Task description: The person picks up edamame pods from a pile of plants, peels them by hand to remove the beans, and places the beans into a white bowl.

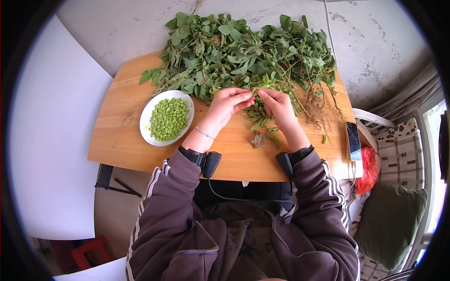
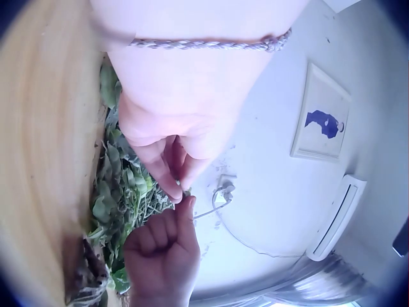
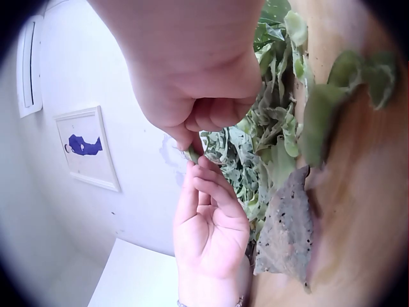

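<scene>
In the head view my left hand (image 1: 227,104) and right hand (image 1: 280,105) meet fingertip to fingertip over the table, in front of a heap of leafy bean plants (image 1: 243,58). Between them is a small green bean pod (image 3: 193,154), pinched by the thumb and finger of my right hand. The left fingertips also pinch at its end, and they hide much of it. To the left, a white bowl (image 1: 190,104) holds many shelled green beans (image 1: 169,119). Below the hands lie a dry leaf (image 1: 258,139) and loose green pods (image 1: 273,139).
Roots (image 1: 318,110) from the plants spread over the right side of the wooden table (image 1: 225,159). A phone (image 1: 353,140) lies at the right edge, near a small pod (image 1: 325,139). Beyond that edge are a red plastic bag (image 1: 369,171) and a green cushion (image 1: 393,218).
</scene>
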{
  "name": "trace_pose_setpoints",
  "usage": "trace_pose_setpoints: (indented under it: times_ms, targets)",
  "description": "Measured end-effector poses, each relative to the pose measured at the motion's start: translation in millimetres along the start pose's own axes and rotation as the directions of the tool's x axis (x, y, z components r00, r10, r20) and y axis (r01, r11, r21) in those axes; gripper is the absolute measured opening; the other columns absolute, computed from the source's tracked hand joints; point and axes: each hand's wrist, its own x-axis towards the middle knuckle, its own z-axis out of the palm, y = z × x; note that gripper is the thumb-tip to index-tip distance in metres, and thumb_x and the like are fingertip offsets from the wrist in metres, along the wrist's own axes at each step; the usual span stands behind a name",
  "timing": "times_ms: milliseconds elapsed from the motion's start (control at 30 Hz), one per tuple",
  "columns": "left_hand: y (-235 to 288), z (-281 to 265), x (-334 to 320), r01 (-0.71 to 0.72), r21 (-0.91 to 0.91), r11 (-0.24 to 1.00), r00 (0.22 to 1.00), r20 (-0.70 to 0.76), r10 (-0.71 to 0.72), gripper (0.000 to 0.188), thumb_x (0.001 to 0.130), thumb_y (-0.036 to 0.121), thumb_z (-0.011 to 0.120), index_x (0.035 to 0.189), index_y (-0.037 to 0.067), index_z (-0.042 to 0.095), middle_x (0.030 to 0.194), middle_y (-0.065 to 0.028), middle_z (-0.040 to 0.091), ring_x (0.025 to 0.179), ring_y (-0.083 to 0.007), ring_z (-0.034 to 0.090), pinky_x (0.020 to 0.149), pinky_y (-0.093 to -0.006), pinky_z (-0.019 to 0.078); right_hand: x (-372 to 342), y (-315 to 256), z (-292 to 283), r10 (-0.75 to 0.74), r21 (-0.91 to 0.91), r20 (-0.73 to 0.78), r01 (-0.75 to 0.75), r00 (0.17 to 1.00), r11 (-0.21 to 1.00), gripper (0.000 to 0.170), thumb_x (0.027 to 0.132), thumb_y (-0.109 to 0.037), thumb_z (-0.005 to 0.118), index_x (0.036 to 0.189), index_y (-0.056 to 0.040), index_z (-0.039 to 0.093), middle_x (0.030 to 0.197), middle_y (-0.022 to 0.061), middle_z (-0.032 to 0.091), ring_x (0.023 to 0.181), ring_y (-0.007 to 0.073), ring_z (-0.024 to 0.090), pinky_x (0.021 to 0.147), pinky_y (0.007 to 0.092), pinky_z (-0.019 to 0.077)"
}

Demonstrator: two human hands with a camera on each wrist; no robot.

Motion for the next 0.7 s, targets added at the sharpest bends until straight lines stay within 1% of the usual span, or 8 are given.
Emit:
trace_pose_setpoints:
  times_ms: [33, 133, 167, 267, 367, 467, 633, 700]
  targets:
    - [0, -1, 1, 0.009, -0.018, 1.0, 1.0, 0.0, -0.009, 0.023, 0.094, 0.012, 0.069, 0.111, -0.004, 0.068, 0.101, -0.0095, 0.071, 0.092, -0.0159, 0.07, 0.085, -0.0269, 0.0569, 1, 1, 0, 0.008, 0.022, 0.011, -0.009, 1.0, 1.0, 0.034, 0.098, -0.026, 0.066, 0.117, 0.0018, 0.069, 0.06, -0.0077, 0.047, 0.05, 0.0026, 0.035, 0.045, 0.0221, 0.0264]
    - [-2, 3, 0, -0.048, 0.102, 0.994, 0.998, -0.046, 0.053, 0.022, 0.093, 0.011, 0.07, 0.109, -0.003, 0.068, 0.101, -0.0094, 0.071, 0.09, -0.0159, 0.07, 0.084, -0.0263, 0.057, 4, 6, -2, 0.055, 0.056, 0.018, -0.056, 0.998, 0.997, 0.033, 0.098, -0.024, 0.065, 0.118, 0.0027, 0.068, 0.059, -0.008, 0.045, 0.049, 0.0031, 0.034, 0.045, 0.0227, 0.0255]
    - [-4, 4, 0, -0.067, 0.111, 0.992, 0.996, -0.056, 0.074, 0.021, 0.093, 0.01, 0.07, 0.109, -0.004, 0.068, 0.1, -0.0095, 0.071, 0.09, -0.0159, 0.07, 0.083, -0.0262, 0.057, 4, 8, -2, 0.074, 0.061, 0.016, -0.075, 0.997, 0.995, 0.033, 0.098, -0.023, 0.064, 0.118, 0.0029, 0.068, 0.059, -0.008, 0.044, 0.049, 0.0032, 0.034, 0.045, 0.0229, 0.0254]
    - [-8, 2, 2, -0.129, 0.138, 0.982, 0.987, -0.076, 0.14, 0.021, 0.092, 0.009, 0.071, 0.108, -0.004, 0.067, 0.1, -0.0101, 0.072, 0.088, -0.0162, 0.07, 0.082, -0.0261, 0.0572, 3, 6, 0, 0.101, 0.111, -0.004, -0.1, 0.995, 0.989, 0.031, 0.099, -0.022, 0.065, 0.116, 0.0034, 0.068, 0.059, -0.0086, 0.041, 0.049, 0.0029, 0.03, 0.046, 0.0226, 0.0212]
    - [-9, 2, 3, -0.188, 0.164, 0.968, 0.977, -0.075, 0.202, 0.02, 0.092, 0.007, 0.07, 0.107, -0.005, 0.067, 0.098, -0.0108, 0.072, 0.087, -0.0164, 0.071, 0.081, -0.026, 0.0578, 7, 11, -3, 0.09, 0.074, -0.001, -0.089, 0.996, 0.993, 0.031, 0.098, -0.023, 0.065, 0.116, 0.0018, 0.07, 0.059, -0.0077, 0.045, 0.049, 0.0032, 0.035, 0.045, 0.0228, 0.0255]
    - [-11, 3, 3, -0.214, 0.174, 0.961, 0.971, -0.071, 0.229, 0.02, 0.092, 0.006, 0.07, 0.107, -0.007, 0.067, 0.098, -0.0117, 0.072, 0.086, -0.0166, 0.071, 0.079, -0.0259, 0.0585, 6, 10, -1, 0.071, -0.02, -0.061, -0.073, 0.996, 0.997, 0.032, 0.096, -0.025, 0.068, 0.112, 0.0015, 0.072, 0.06, -0.0075, 0.047, 0.049, 0.003, 0.036, 0.044, 0.0224, 0.0259]
    - [-12, 1, 4, -0.193, 0.141, 0.971, 0.975, -0.086, 0.206, 0.021, 0.092, 0.006, 0.07, 0.109, -0.006, 0.067, 0.1, -0.0119, 0.072, 0.088, -0.0175, 0.071, 0.081, -0.0268, 0.0577, 4, 5, -2, 0.095, -0.008, -0.089, -0.096, 0.992, 0.995, 0.031, 0.093, -0.026, 0.071, 0.107, 0.0016, 0.073, 0.062, -0.0069, 0.052, 0.049, 0.0026, 0.037, 0.044, 0.0221, 0.0261]
    - [-12, 3, 4, -0.195, 0.139, 0.971, 0.973, -0.095, 0.209, 0.02, 0.092, 0.005, 0.07, 0.108, -0.007, 0.066, 0.098, -0.0125, 0.072, 0.085, -0.017, 0.071, 0.079, -0.026, 0.0587, 4, 5, -2, 0.083, 0.0, -0.105, -0.084, 0.991, 0.996, 0.03, 0.093, -0.025, 0.072, 0.106, 0.0014, 0.073, 0.062, -0.0068, 0.052, 0.049, 0.0026, 0.037, 0.043, 0.022, 0.0259]
